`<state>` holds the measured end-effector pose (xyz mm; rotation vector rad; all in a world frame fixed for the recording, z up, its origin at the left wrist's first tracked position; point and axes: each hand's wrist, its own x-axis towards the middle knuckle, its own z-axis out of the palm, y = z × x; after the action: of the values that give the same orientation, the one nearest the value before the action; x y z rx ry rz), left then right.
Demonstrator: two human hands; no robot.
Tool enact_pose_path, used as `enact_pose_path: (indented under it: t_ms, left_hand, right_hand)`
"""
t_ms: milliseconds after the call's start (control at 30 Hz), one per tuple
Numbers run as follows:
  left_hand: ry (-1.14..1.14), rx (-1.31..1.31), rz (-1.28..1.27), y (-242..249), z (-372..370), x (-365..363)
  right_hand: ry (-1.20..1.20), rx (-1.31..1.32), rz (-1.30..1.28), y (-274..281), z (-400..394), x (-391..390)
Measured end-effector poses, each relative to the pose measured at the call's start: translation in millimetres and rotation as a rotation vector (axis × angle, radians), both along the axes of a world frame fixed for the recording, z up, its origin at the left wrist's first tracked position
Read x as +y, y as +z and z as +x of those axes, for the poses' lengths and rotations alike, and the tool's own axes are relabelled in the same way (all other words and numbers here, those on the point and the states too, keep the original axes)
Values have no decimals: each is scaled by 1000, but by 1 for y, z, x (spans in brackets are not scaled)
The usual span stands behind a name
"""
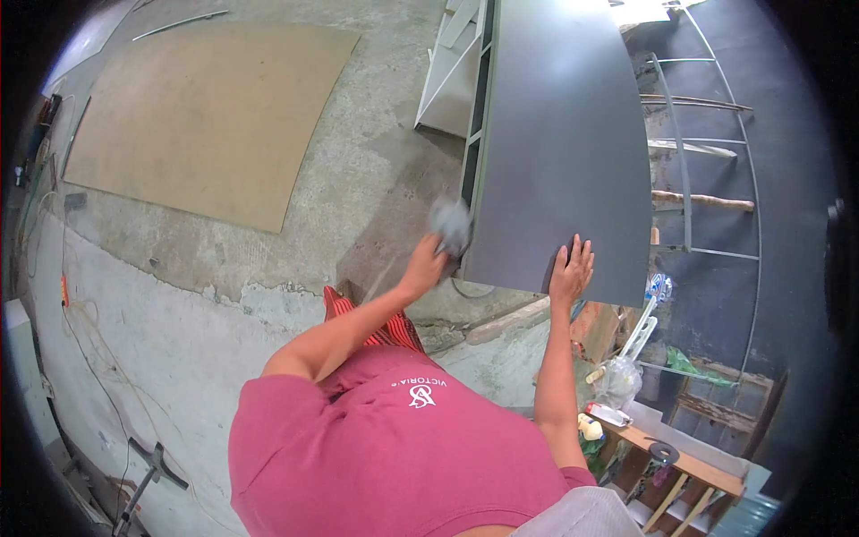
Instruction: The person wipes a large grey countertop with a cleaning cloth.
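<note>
A crumpled grey cloth (450, 225), smeared by motion, is gripped in my left hand (425, 264) with the fingers closed on it. It is right beside the left edge of a large dark grey panel (564, 152). That panel forms the top of a long cabinet-like piece, whose open compartments (476, 116) show along its left side. Near the panel's closest end, my right hand (571, 268) lies flat on the surface, fingers stretched forward and holding nothing.
A brown board (215, 116) lies on the concrete floor at the left. White frame pieces (447, 67) stand behind the cabinet. On the right, a metal rack (687, 170) leans by the wall, and a wooden shelf (684, 456) holds tape and small items. Cords (98, 358) trail at far left.
</note>
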<state>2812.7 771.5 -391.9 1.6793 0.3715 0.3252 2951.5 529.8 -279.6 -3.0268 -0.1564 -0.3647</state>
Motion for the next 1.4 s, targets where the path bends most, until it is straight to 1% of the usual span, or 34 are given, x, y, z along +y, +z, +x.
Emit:
enact_pose_path:
  t_ms: [33, 67, 133, 167, 200, 267, 300, 333, 367, 400, 467, 500, 533, 567, 633, 700, 800, 867, 933, 967, 1000, 1067, 1133, 1233, 1267, 1333, 1367, 1400]
  left_hand:
    - [-50, 141, -69, -10, -16, 1]
    - [-46, 131, -57, -9, -10, 10]
    - [138, 351, -161, -3, 9, 35]
    - [180, 257, -192, 11, 34, 50]
    - [178, 207, -169, 20, 65, 60]
    - [384, -2, 38, 26, 129, 70]
    - [377, -34, 53, 19, 156, 69]
    - [359, -39, 150, 6, 179, 66]
    - [341, -36, 245, 7, 189, 64]
    - [333, -39, 252, 3, 190, 59]
    - [243, 33, 253, 7, 170, 48]
    - [233, 45, 260, 9, 153, 43]
    - [140, 50, 243, 26, 124, 39]
    - [46, 57, 225, 32, 96, 32]
    - [-99, -94, 320, 5, 33, 22]
    - [-438, 212, 238, 8, -24, 27]
    - [-476, 328, 313, -19, -52, 59]
    - [-169, 210, 417, -8, -29, 79]
    - [-64, 100, 353, 53, 13, 93]
    - [-8, 21, 329, 77, 33, 92]
    - [48, -58, 305, 92, 48, 85]
    - [96, -230, 304, 106, 68, 60]
    - [-118, -251, 377, 91, 72, 36]
    - [-57, -238, 301, 106, 35, 22]
    - [-51, -239, 297, 103, 20, 18]
    - [-205, -261, 241, 98, -11, 19]
    - [-198, -257, 241, 97, -20, 24]
    - [-300, -198, 192, 95, -29, 30]
  right_hand:
    - [4, -4, 7, 1, 0, -1]
    - [11, -12, 21, 0, 2, 1]
    - [21, -27, 29, 1, 0, 1]
    - [26, -44, 21, 5, 1, 2]
    - [15, -42, 31, 8, 0, 3]
    - [-3, -84, 66, 14, 0, 6]
    - [-14, -69, 52, 15, -2, 6]
    - [-24, -43, 35, 15, -4, 6]
    - [-22, -57, 32, 15, -3, 6]
    - [-30, -58, 39, 13, -3, 3]
    - [-30, -52, 42, 16, -4, 5]
    - [-38, -38, 46, 16, -3, 5]
    - [-31, -50, 48, 16, -2, 5]
    - [-25, -61, 51, 15, -2, 2]
    - [-29, -56, 51, 15, -3, 1]
    - [-10, -81, 55, 14, -2, 0]
    - [-15, -91, 42, 12, -3, 1]
    - [-17, -73, 38, 12, -5, 1]
    - [-21, -82, 40, 13, -5, 2]
    - [-25, -74, 34, 12, -5, 2]
    - [-12, -80, 34, 12, -5, 3]
    - [-12, -75, 42, 12, -7, 2]
    - [0, -79, 40, 11, -9, 2]
    - [8, -81, 36, 9, -7, 1]
    - [1, -72, 32, 8, -9, 1]
    - [5, -69, 26, 8, -9, 0]
    - [3, -67, 26, 8, -8, 2]
    - [8, -64, 24, 6, -8, 3]
